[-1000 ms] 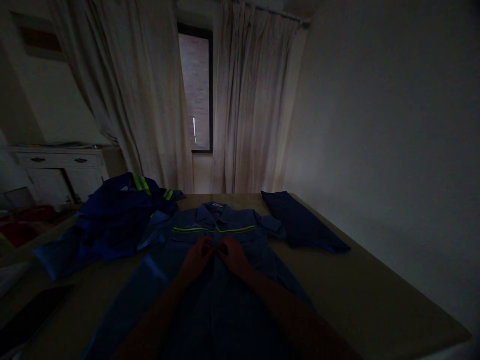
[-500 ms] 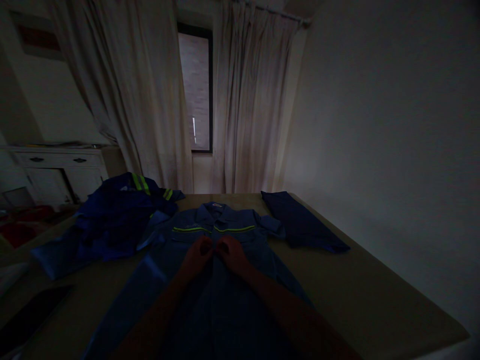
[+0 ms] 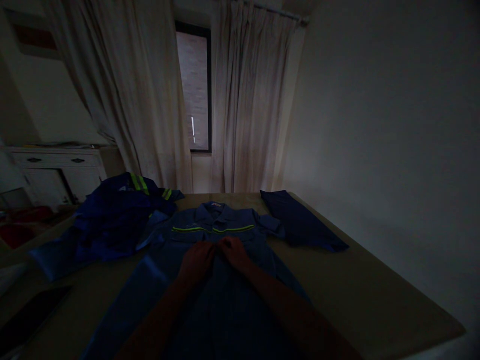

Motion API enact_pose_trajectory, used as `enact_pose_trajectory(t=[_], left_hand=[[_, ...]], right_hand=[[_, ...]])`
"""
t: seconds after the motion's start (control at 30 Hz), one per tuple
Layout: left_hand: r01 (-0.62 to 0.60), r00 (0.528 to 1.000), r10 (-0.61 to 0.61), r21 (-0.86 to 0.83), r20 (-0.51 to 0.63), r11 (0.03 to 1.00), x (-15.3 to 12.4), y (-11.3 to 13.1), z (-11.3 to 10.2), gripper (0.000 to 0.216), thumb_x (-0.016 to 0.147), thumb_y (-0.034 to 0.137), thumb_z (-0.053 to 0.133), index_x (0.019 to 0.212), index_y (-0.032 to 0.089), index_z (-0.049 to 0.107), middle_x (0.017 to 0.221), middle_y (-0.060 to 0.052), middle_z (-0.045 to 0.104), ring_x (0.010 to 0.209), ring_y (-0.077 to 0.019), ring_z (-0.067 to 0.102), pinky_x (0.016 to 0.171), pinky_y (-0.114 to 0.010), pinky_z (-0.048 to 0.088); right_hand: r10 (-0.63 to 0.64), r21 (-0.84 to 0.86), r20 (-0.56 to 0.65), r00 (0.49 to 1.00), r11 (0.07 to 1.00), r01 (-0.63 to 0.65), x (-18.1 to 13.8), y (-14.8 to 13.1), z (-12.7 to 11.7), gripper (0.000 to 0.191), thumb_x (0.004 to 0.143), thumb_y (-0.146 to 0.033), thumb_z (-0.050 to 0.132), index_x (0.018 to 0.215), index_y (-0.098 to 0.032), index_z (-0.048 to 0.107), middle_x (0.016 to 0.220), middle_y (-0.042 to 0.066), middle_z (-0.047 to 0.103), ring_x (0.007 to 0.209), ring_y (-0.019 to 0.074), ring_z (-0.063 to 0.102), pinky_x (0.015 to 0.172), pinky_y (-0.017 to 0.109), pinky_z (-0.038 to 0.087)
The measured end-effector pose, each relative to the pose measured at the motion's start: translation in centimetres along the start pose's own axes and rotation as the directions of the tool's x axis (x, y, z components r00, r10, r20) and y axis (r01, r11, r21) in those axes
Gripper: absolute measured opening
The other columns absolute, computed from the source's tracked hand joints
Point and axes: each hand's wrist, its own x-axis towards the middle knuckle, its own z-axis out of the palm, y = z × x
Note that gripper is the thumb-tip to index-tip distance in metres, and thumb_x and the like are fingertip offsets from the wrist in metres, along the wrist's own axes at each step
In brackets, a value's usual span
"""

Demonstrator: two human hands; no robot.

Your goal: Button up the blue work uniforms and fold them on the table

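Observation:
A blue short-sleeved work garment [image 3: 225, 295] with a collar and yellow-green piping across the chest lies spread out, front up, collar away from me. My left hand [image 3: 198, 257] is closed at its front middle, just below the chest piping, fingers pinching the cloth. Close against it on the right, my right hand [image 3: 233, 251] pinches the same front edge. The fingertips nearly meet; any button or fastener between them is too dark and small to make out.
A heap of blue clothing [image 3: 108, 220] with yellow-green bands lies on the table [image 3: 360, 300] at left. Folded dark blue cloth [image 3: 300, 222] rests at the right rear. A flat dark object [image 3: 33, 315] is at the near left. Curtains and a wall stand beyond.
My left hand has turned over slightly, its back now facing up, and its fingers have come closer to the right hand's. The garment lies in the same place.

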Motion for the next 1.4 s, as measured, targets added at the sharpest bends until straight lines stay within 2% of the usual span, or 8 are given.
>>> enact_pose_trajectory(t=[0.2, 0.4, 0.53, 0.73, 0.97, 1.23, 1.4], left_hand=[[0.083, 0.996, -0.081, -0.079, 0.027, 0.993, -0.1, 0.6, -0.4, 0.024, 0.103, 0.028, 0.039, 0.100, 0.023, 0.062, 0.100, -0.006, 0.071, 0.095, -0.0204, 0.067, 0.084, -0.030, 0.044], [0.053, 0.998, -0.050, -0.083, 0.042, 0.995, 0.0, 0.2, -0.1, 0.016, 0.100, 0.021, 0.043, 0.104, 0.021, 0.059, 0.100, -0.007, 0.070, 0.095, -0.0213, 0.066, 0.084, -0.031, 0.043], [0.065, 0.997, -0.063, -0.041, 0.048, 0.997, 0.0, 0.0, 0.3, 0.014, 0.097, 0.019, 0.048, 0.107, 0.021, 0.057, 0.104, -0.007, 0.069, 0.100, -0.0216, 0.065, 0.087, -0.031, 0.043], [0.039, 0.998, -0.039, -0.001, 0.044, 0.999, 0.0, -0.3, 0.6, 0.024, 0.105, 0.025, 0.035, 0.105, 0.021, 0.058, 0.107, -0.007, 0.069, 0.100, -0.0208, 0.065, 0.089, -0.031, 0.044], [0.011, 0.997, -0.014, 0.035, 0.082, 0.999, 0.1, -0.4, 0.4, 0.031, 0.101, 0.013, 0.029, 0.108, 0.019, 0.059, 0.107, -0.009, 0.069, 0.102, -0.0209, 0.065, 0.091, -0.032, 0.046], [0.021, 0.999, -0.018, -0.074, 0.045, 0.997, 0.0, 0.0, 0.1, 0.033, 0.105, 0.025, 0.027, 0.107, 0.021, 0.059, 0.107, -0.009, 0.070, 0.102, -0.0213, 0.065, 0.093, -0.036, 0.047], [0.025, 0.999, -0.022, -0.083, 0.039, 0.996, 0.0, -0.1, 0.1, 0.030, 0.104, 0.024, 0.029, 0.110, 0.022, 0.059, 0.108, -0.008, 0.069, 0.105, -0.0209, 0.065, 0.094, -0.035, 0.047]], right_hand=[[-0.028, -0.045, 0.004, 1.000, 0.999, 0.028, -0.4, -0.7, -0.2, 0.015, 0.090, -0.018, 0.061, 0.093, -0.020, 0.075, 0.088, 0.002, 0.076, 0.084, 0.0187, 0.069, 0.077, 0.027, 0.050], [-0.093, -0.131, -0.051, 0.994, 0.988, 0.086, -0.7, -0.4, 0.2, 0.019, 0.085, -0.011, 0.062, 0.098, -0.019, 0.073, 0.096, 0.005, 0.073, 0.093, 0.0195, 0.066, 0.086, 0.030, 0.049], [-0.117, -0.164, -0.041, 0.992, 0.980, 0.109, -0.7, -0.1, 0.4, 0.021, 0.084, -0.009, 0.062, 0.098, -0.019, 0.073, 0.099, 0.006, 0.072, 0.096, 0.0204, 0.065, 0.089, 0.031, 0.048], [-0.131, -0.155, -0.034, 0.991, 0.980, 0.124, -0.8, -0.1, 0.3, 0.025, 0.084, -0.007, 0.059, 0.101, -0.019, 0.073, 0.103, 0.006, 0.072, 0.100, 0.0205, 0.066, 0.092, 0.032, 0.048], [-0.137, -0.187, -0.006, 0.991, 0.973, 0.134, -0.9, -0.4, 0.1, 0.025, 0.086, -0.007, 0.056, 0.100, -0.019, 0.072, 0.102, 0.006, 0.072, 0.099, 0.0203, 0.065, 0.091, 0.031, 0.048], [-0.126, -0.202, 0.003, 0.992, 0.972, 0.124, -0.9, -0.3, 0.2, 0.025, 0.086, -0.007, 0.057, 0.103, -0.019, 0.071, 0.103, 0.006, 0.071, 0.099, 0.0194, 0.065, 0.090, 0.030, 0.048], [-0.135, -0.204, 0.000, 0.991, 0.970, 0.132, -0.9, -0.3, 0.2, 0.025, 0.086, -0.006, 0.057, 0.101, -0.019, 0.071, 0.103, 0.006, 0.071, 0.099, 0.0200, 0.065, 0.091, 0.031, 0.048]])
